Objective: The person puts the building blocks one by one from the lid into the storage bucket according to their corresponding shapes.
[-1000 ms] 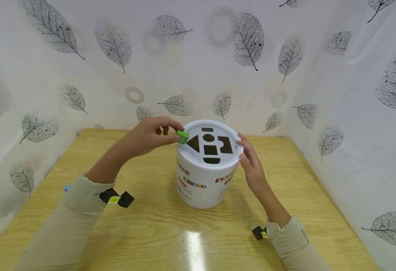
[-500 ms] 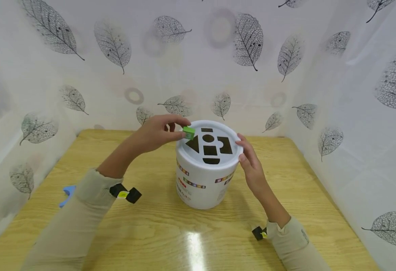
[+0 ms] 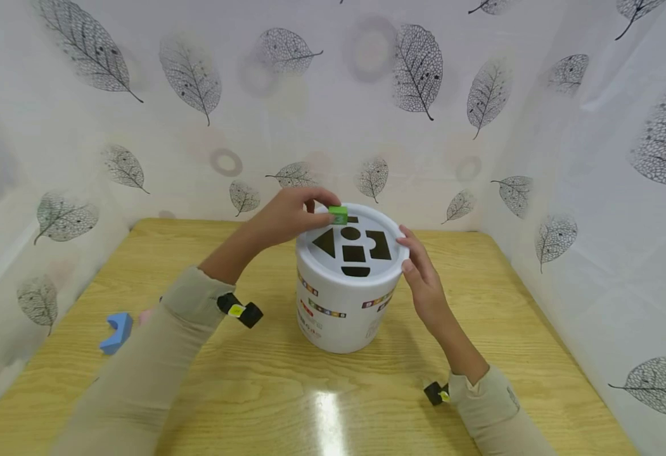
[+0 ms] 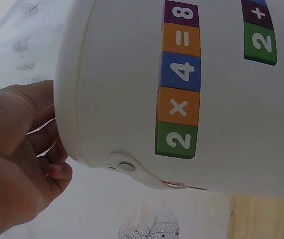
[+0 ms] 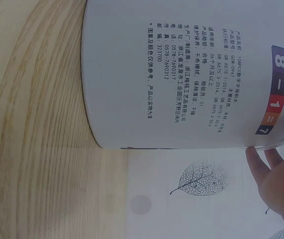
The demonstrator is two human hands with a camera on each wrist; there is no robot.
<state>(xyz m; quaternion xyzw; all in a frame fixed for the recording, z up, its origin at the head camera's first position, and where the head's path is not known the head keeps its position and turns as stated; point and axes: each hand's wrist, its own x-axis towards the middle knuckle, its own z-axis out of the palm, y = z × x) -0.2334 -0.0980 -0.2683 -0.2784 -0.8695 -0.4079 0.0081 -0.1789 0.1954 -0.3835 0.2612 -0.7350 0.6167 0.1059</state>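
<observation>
Largest of all, we see the leaf-printed curtain (image 3: 333,126) behind the bucket, and then the wooden bench (image 3: 241,392) beneath it. The white bucket (image 3: 335,297) stands upright, its lid (image 3: 375,265) pierced with shaped openings.

Our left hand (image 3: 289,218) hangs over the bucket's far left rim, its fingers parted just the width of a green block and pinching it. Our right hand (image 3: 424,278) rests against the bucket's right rim, its fingers loosely spread and holding nothing between them. We judge that a harder push from this side could slide or tilt the bucket.

A blue notched piece (image 3: 117,332) lies well to the left of the bucket, close to our left sleeve (image 3: 156,354), which might knock it if the arm swings outward.

Smallest, the green block (image 3: 338,215) is above the far part of the bucket's lid, partly covering a rectangular slot (image 3: 353,220); we cannot tell whether it touches. Tilted, it could catch on the slot's edge; pinched carelessly, it could drop behind the bucket.
</observation>
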